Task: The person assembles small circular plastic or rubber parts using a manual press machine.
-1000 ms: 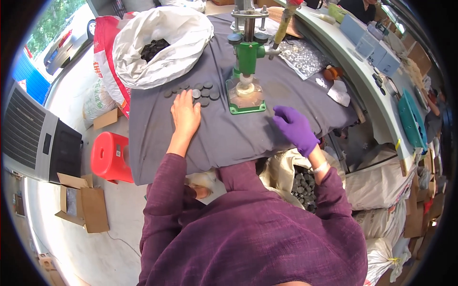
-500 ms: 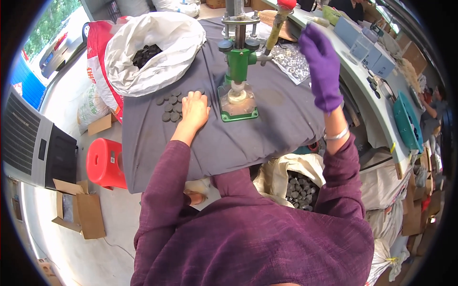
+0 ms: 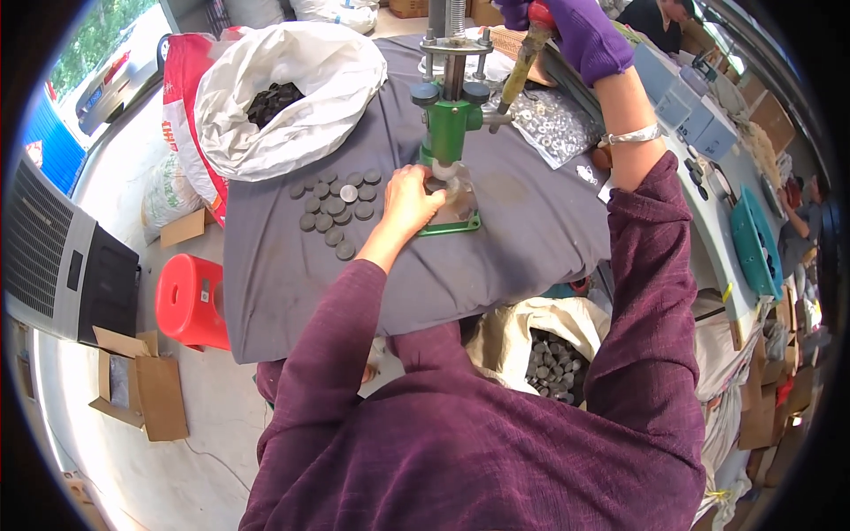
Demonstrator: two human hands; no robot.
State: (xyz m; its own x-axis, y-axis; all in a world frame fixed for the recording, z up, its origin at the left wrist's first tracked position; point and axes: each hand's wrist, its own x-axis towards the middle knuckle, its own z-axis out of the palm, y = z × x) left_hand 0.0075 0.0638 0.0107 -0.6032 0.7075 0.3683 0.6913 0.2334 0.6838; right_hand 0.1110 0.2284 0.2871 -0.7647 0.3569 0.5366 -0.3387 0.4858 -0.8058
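Work centres on a green hand press standing on a grey cloth-covered table, just above the middle of the head view. The left hand, bare, lies at the press's 7 o'clock with its fingers tucked in at the green base plate, right under the ram; whether they pinch anything there cannot be told, since the fingertips are hidden against the press. The right hand, in a purple glove, is raised at the press's 1 o'clock and wrapped tight around the red-tipped lever handle, which slants down toward the press head. A silver bangle sits on that wrist. At 9 o'clock from the left hand, a cluster of dark round discs lies flat on the cloth, close together, one of them paler. Beyond these, at 10 o'clock, an open white sack holds more dark discs. At 3 o'clock from the press head a clear bag of small silvery parts rests on the cloth. Off the table's near edge, at 5 o'clock from the press, another open sack with dark discs stands on the floor, and a red stool stands at 8 o'clock beside a grey cooler unit.
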